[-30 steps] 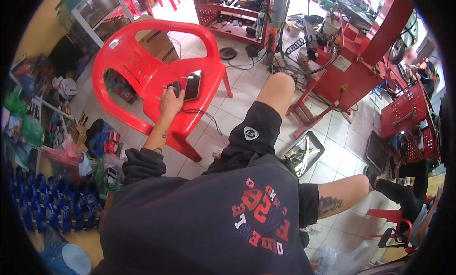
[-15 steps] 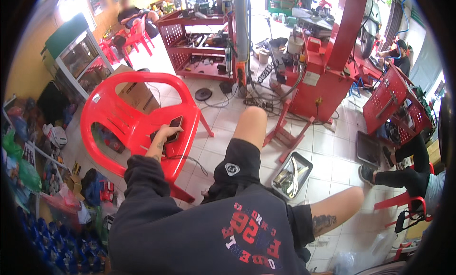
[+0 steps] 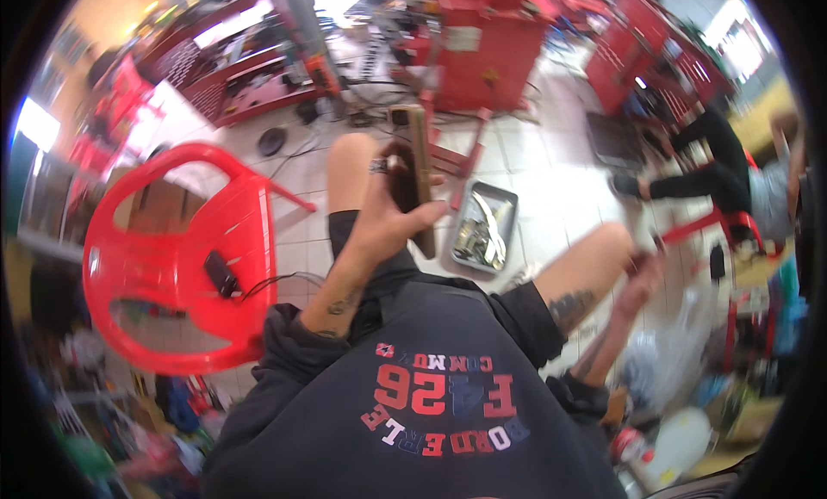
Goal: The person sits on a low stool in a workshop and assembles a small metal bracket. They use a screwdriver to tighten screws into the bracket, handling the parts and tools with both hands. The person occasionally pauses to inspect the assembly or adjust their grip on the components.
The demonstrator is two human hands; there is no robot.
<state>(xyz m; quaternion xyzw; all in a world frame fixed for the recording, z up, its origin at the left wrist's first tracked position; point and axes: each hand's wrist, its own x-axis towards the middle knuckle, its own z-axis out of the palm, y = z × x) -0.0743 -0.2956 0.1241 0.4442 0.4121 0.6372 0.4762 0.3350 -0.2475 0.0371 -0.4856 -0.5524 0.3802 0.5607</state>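
Observation:
My left hand [image 3: 383, 210] is closed around a smartphone [image 3: 412, 176], holding it upright above my left knee with the thumb along its near side. At the outer side of my right knee hangs my right hand [image 3: 639, 279], its fingers smeared by motion. On the seat of the red plastic chair [image 3: 245, 232] to my left lies a small black device [image 3: 222, 273] with a thin dark cable. A metal tray [image 3: 508, 202] holding several metal parts and a pale curved strip rests on the floor between my legs.
A red tool cart [image 3: 215, 103] stands at far left, near a red machine base [image 3: 482, 64]. At right, another person's black-trousered legs [image 3: 702, 167] extend from a red chair. A dark tray [image 3: 613, 142] lies beyond them, and a clear plastic bag [image 3: 655, 353] sits near my right side.
My left hand has lifted the smartphone off the chair and brought it right, before my knee. My right hand has come into view. The whole view has shifted right and downward.

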